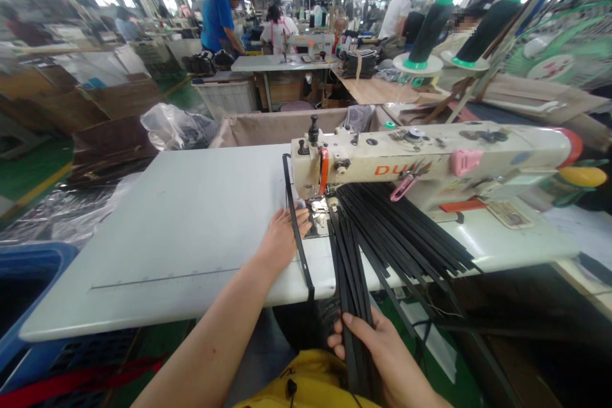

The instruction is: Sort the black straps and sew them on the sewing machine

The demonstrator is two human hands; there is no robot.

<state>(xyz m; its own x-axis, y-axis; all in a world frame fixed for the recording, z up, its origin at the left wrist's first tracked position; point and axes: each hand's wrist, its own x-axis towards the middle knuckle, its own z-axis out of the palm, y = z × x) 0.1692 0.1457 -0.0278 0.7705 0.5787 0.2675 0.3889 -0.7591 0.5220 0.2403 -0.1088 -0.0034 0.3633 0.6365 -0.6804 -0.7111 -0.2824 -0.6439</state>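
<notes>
I'm grasping a strap bunch (351, 268) in my right hand (382, 341) at the counter (191, 217) edge, left hand (281, 237) lying by the sewing machine (373, 153), single strap (301, 254) crossing it, grip unclear, strap pile (406, 229) seemingly remaining, finished count unclear.

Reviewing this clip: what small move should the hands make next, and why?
Probably the right hand should ease one of the bunched black strips free, toward the metal plate of the sewing machine. It grips several together in front of the table, while the left hand lies beside the plate with a single strip across its fingers.
</notes>
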